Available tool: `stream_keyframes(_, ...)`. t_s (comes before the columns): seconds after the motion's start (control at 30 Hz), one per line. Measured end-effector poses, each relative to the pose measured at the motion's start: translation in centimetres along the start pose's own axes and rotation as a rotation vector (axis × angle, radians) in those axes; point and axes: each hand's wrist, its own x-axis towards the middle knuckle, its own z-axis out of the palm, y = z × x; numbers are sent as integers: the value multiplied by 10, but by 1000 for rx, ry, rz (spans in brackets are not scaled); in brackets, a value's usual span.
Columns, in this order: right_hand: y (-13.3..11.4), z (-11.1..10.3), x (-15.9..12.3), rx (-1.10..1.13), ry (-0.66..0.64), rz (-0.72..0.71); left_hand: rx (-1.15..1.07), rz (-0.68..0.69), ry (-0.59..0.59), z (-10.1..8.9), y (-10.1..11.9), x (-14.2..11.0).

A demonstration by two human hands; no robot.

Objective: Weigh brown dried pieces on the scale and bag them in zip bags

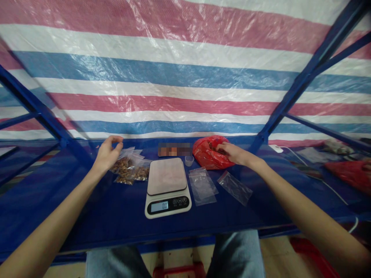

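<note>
My left hand (pixel 108 154) hovers at the far edge of a pile of clear zip bags (pixel 127 166) filled with brown nut-like pieces. Its thumb and forefinger are apart, with nothing visible between them. At the mouth of a red plastic bag (pixel 205 154), my right hand (pixel 235 153) has its fingers closed at the rim; the fingertips are partly hidden. Brown contents show inside that bag. Between my arms stands a white kitchen scale (pixel 167 187), its plate bare and its display reading 0.0. A small clear cup (pixel 189 160) sits between scale and red bag.
Flat zip bags (pixel 201 186) lie right of the scale, with another zip bag (pixel 235 187) beside them. Behind the scale is a blurred-out object (pixel 174 150). Blue metal posts (pixel 278 110) flank the blue table (pixel 116 218); a striped sheet (pixel 174 88) hangs behind.
</note>
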Motion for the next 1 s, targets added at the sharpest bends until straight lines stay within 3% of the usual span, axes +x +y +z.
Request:
stream_keyframes(0.2, -19, -15, 12, -97, -103, 90, 59, 134, 14, 6, 23, 7)
stream_keyframes(0.37, -22, -19, 18, -132, -76, 155, 112, 230, 30, 10, 15, -2)
stream_keyframes(0.5, -27, -5, 32, -107, 79, -14, 179, 339, 23, 9, 7, -7)
stream_keyframes(0.63, -24, 15, 44, -11, 125, -138, 194, 404, 49, 5, 10, -8)
stream_keyframes(0.83, -23, 28, 43, -48, 218, -139, 135, 465, 41, 9, 18, -19)
stream_keyframes(1.0, -16, 34, 37, -70, 204, -144, 136, 479, 19, 14, 30, -32)
